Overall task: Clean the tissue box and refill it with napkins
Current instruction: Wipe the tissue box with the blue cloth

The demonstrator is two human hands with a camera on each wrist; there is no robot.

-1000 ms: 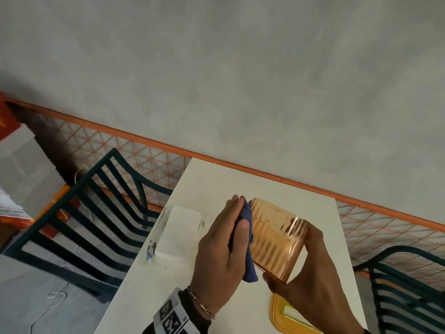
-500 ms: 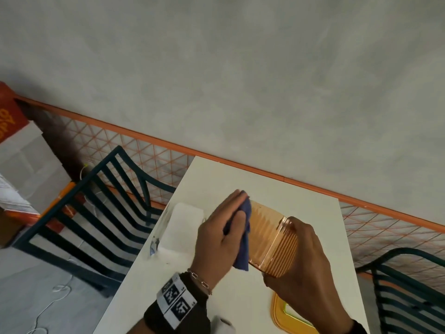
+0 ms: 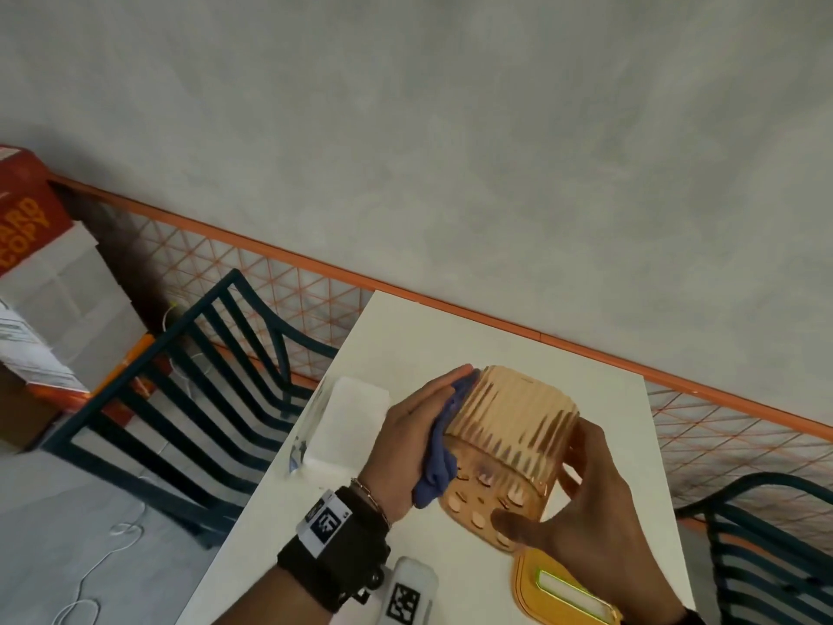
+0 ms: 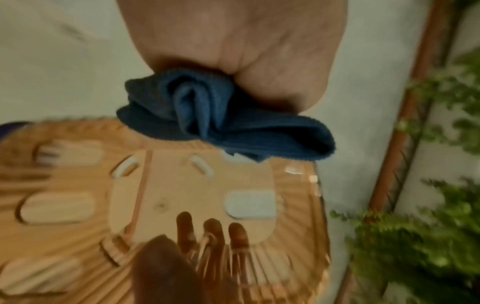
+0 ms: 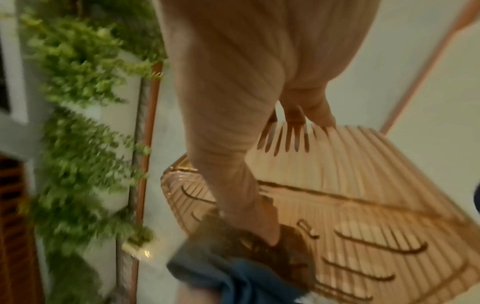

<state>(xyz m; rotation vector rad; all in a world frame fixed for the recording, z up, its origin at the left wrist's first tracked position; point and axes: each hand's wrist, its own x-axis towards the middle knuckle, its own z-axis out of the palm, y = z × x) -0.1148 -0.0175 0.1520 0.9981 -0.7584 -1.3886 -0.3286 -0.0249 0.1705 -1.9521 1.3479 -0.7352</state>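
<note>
An amber ribbed tissue box [image 3: 509,426] is held above the white table [image 3: 450,336], its slotted base turned toward me. My right hand [image 3: 581,502] grips it, thumb on the base and fingers round the far side. My left hand [image 3: 419,421] holds a bunched blue cloth [image 3: 439,466] and presses it against the box's left side. In the left wrist view the cloth [image 4: 207,115] bulges from under the palm onto the box [image 4: 182,195]. The right wrist view shows the box [image 5: 363,185] and the cloth [image 5: 233,275]. A white napkin stack [image 3: 347,426] in clear wrap lies to the left.
A yellow lid [image 3: 563,593] lies at the near right of the table, and a white tagged device [image 3: 408,593] at the near edge. Dark green chairs stand left [image 3: 203,385] and right [image 3: 766,557]. An orange mesh fence [image 3: 288,286] runs behind.
My right hand has turned the box so its base now faces me. My left hand has kept the cloth on the box's left side and shifted with it.
</note>
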